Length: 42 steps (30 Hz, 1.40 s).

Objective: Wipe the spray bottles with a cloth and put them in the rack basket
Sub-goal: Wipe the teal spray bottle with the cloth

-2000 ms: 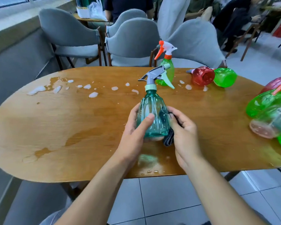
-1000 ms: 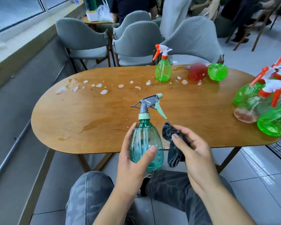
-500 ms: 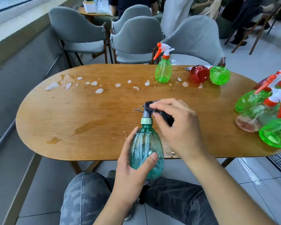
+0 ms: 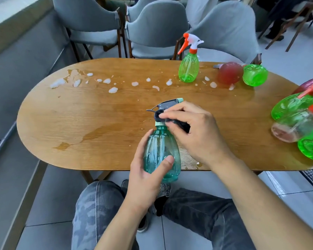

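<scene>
Hands on unlabelled teal spray bottle [image 4: 161, 156]: left hand [image 4: 146, 179] gripping body, right hand [image 4: 197, 134] pinching dark cloth [image 4: 181, 124] against nozzle.

Grey chairs [image 4: 152, 27], wooden table [image 4: 79, 123]

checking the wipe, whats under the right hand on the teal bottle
A dark cloth, pinched by the right hand against the grey trigger head of the teal bottle. The nozzle tip pokes out; the trigger and most of the cloth are covered.
</scene>
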Each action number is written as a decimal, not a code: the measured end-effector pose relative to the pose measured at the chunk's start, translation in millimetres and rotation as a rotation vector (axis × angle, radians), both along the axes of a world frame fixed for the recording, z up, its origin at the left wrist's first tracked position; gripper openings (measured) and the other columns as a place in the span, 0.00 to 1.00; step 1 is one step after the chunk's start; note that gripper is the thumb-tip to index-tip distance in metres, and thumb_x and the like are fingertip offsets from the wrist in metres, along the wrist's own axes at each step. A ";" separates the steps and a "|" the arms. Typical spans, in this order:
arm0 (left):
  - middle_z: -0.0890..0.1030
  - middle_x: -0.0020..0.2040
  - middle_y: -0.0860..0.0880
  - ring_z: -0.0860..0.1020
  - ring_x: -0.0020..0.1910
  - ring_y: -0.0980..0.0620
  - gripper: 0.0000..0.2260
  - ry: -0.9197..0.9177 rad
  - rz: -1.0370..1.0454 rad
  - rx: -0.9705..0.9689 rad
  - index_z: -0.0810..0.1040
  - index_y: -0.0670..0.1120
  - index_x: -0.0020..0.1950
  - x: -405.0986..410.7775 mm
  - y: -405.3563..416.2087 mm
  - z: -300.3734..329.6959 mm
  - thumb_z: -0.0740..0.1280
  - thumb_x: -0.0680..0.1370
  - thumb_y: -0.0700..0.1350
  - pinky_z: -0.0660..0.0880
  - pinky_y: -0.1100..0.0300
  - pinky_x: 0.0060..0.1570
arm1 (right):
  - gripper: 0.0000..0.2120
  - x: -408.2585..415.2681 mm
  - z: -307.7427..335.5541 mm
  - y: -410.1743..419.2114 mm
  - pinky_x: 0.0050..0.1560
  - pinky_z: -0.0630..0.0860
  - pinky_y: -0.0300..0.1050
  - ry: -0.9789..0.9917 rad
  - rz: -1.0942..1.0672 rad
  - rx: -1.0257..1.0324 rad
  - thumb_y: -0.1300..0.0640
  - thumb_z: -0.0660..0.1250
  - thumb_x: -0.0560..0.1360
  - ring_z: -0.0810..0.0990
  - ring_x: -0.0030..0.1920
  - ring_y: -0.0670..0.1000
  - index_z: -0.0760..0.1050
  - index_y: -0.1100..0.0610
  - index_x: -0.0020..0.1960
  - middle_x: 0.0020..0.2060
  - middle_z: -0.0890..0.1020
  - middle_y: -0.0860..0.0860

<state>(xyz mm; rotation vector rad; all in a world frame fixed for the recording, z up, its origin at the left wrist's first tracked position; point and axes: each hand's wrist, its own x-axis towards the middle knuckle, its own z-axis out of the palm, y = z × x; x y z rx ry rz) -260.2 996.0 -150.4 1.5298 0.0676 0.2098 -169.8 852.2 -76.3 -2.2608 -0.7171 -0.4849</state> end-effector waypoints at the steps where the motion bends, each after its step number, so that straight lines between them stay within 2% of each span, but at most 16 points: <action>1: 0.77 0.73 0.63 0.74 0.74 0.61 0.33 -0.004 -0.005 0.012 0.72 0.61 0.78 -0.7 -0.8 1.0 0.77 0.74 0.55 0.75 0.64 0.68 | 0.10 2.1 0.5 -1.3 0.58 0.78 0.47 -0.030 -0.053 0.009 0.62 0.73 0.78 0.81 0.55 0.48 0.87 0.52 0.57 0.51 0.85 0.46; 3: 0.77 0.72 0.63 0.75 0.72 0.63 0.32 -0.006 -0.027 0.007 0.72 0.59 0.78 -1.2 -3.0 3.6 0.76 0.75 0.50 0.74 0.69 0.65 | 0.10 6.4 3.4 -3.9 0.57 0.78 0.47 -0.099 -0.180 0.018 0.62 0.73 0.78 0.80 0.55 0.49 0.87 0.53 0.58 0.52 0.84 0.46; 5: 0.78 0.74 0.59 0.76 0.73 0.58 0.32 -0.012 -0.037 -0.013 0.72 0.59 0.79 0.1 -3.8 4.0 0.77 0.75 0.51 0.75 0.62 0.68 | 0.11 3.4 3.5 -1.6 0.57 0.78 0.49 -0.095 -0.170 0.029 0.63 0.73 0.78 0.80 0.55 0.50 0.87 0.53 0.58 0.52 0.84 0.47; 7: 0.77 0.75 0.57 0.75 0.75 0.55 0.34 -0.006 -0.022 -0.034 0.71 0.60 0.79 1.0 -2.7 2.1 0.77 0.74 0.54 0.75 0.54 0.73 | 0.10 -5.2 0.6 3.1 0.58 0.79 0.49 -0.028 -0.027 0.025 0.62 0.74 0.78 0.81 0.56 0.49 0.87 0.53 0.58 0.52 0.84 0.47; 9: 0.77 0.75 0.57 0.75 0.74 0.57 0.34 -0.015 -0.014 -0.011 0.71 0.58 0.79 -1.0 -1.3 1.2 0.77 0.74 0.54 0.74 0.58 0.72 | 0.10 -7.5 -0.2 2.5 0.59 0.78 0.47 -0.025 0.005 0.007 0.62 0.74 0.78 0.81 0.56 0.49 0.87 0.53 0.57 0.52 0.84 0.47; 13: 0.77 0.74 0.62 0.74 0.73 0.65 0.32 -0.033 -0.034 0.041 0.72 0.55 0.79 -8.0 -2.9 3.4 0.76 0.75 0.46 0.70 0.74 0.65 | 0.12 4.2 0.4 -7.5 0.56 0.77 0.48 -0.154 -0.280 0.029 0.64 0.74 0.77 0.80 0.54 0.51 0.87 0.54 0.58 0.52 0.85 0.47; 18: 0.77 0.74 0.59 0.75 0.74 0.61 0.33 -0.032 -0.026 0.009 0.71 0.56 0.79 -6.6 1.0 1.0 0.76 0.75 0.46 0.72 0.69 0.67 | 0.12 -13.0 -8.4 4.2 0.59 0.76 0.41 -0.078 -0.064 -0.016 0.63 0.75 0.77 0.80 0.56 0.49 0.87 0.54 0.59 0.53 0.85 0.47; 21: 0.77 0.73 0.63 0.74 0.73 0.64 0.32 -0.015 -0.019 0.021 0.73 0.56 0.78 -11.0 1.3 -0.7 0.76 0.75 0.46 0.71 0.74 0.64 | 0.12 -2.1 -12.2 -6.0 0.57 0.77 0.43 -0.127 -0.189 -0.053 0.64 0.74 0.77 0.79 0.54 0.50 0.87 0.54 0.58 0.52 0.85 0.47; 24: 0.78 0.72 0.64 0.77 0.70 0.62 0.32 0.027 -0.020 -0.039 0.73 0.62 0.77 -14.7 0.8 -2.6 0.77 0.74 0.52 0.77 0.66 0.62 | 0.13 1.9 -12.6 -15.5 0.55 0.78 0.46 -0.151 -0.337 -0.076 0.67 0.73 0.76 0.79 0.54 0.51 0.87 0.56 0.58 0.52 0.85 0.48; 26: 0.77 0.73 0.62 0.77 0.71 0.59 0.33 0.043 -0.012 -0.034 0.73 0.66 0.76 -14.2 1.2 -1.8 0.77 0.71 0.58 0.78 0.57 0.68 | 0.12 -2.8 -11.4 -16.3 0.56 0.78 0.45 -0.185 -0.311 -0.067 0.67 0.73 0.77 0.79 0.54 0.51 0.87 0.57 0.58 0.53 0.85 0.49; 28: 0.77 0.75 0.56 0.77 0.73 0.52 0.33 0.051 -0.009 -0.048 0.72 0.67 0.76 -12.2 1.6 -2.5 0.77 0.71 0.59 0.76 0.45 0.72 | 0.12 -8.1 -12.0 -15.8 0.57 0.76 0.41 -0.218 -0.238 -0.090 0.66 0.73 0.77 0.79 0.56 0.52 0.86 0.58 0.59 0.54 0.85 0.50; 30: 0.77 0.76 0.53 0.76 0.74 0.48 0.33 0.054 0.009 -0.068 0.73 0.66 0.76 -9.6 2.8 -3.5 0.77 0.71 0.59 0.73 0.38 0.73 | 0.12 -12.5 -16.2 -17.0 0.57 0.76 0.40 -0.195 -0.195 -0.148 0.66 0.74 0.77 0.79 0.57 0.52 0.87 0.57 0.59 0.54 0.85 0.50; 34: 0.75 0.76 0.58 0.74 0.76 0.51 0.33 0.059 0.049 -0.076 0.73 0.67 0.76 -8.4 8.3 -6.2 0.77 0.71 0.60 0.71 0.38 0.75 | 0.13 -22.8 -19.8 -28.1 0.56 0.77 0.42 -0.055 -0.178 -0.203 0.65 0.75 0.76 0.78 0.55 0.46 0.87 0.53 0.57 0.53 0.85 0.44; 37: 0.75 0.75 0.62 0.73 0.76 0.56 0.33 0.059 0.025 -0.039 0.73 0.68 0.76 -11.2 5.4 -4.8 0.76 0.71 0.61 0.70 0.40 0.76 | 0.13 -20.3 -7.2 -29.1 0.56 0.75 0.39 -0.097 -0.233 -0.094 0.65 0.74 0.76 0.78 0.54 0.47 0.87 0.54 0.58 0.53 0.85 0.45; 39: 0.75 0.76 0.59 0.74 0.76 0.54 0.33 0.049 0.000 -0.031 0.72 0.67 0.76 -12.0 1.0 -1.6 0.76 0.71 0.60 0.71 0.40 0.76 | 0.12 -14.8 0.1 -23.0 0.56 0.75 0.39 -0.148 -0.256 -0.053 0.65 0.74 0.77 0.79 0.55 0.49 0.87 0.55 0.59 0.53 0.85 0.47; 42: 0.76 0.76 0.57 0.76 0.74 0.52 0.34 0.033 0.000 -0.054 0.72 0.66 0.77 -10.6 0.3 3.4 0.77 0.71 0.59 0.74 0.40 0.74 | 0.12 -14.1 -5.4 -17.9 0.56 0.74 0.37 -0.142 -0.210 -0.128 0.65 0.74 0.77 0.78 0.55 0.49 0.87 0.55 0.59 0.54 0.85 0.47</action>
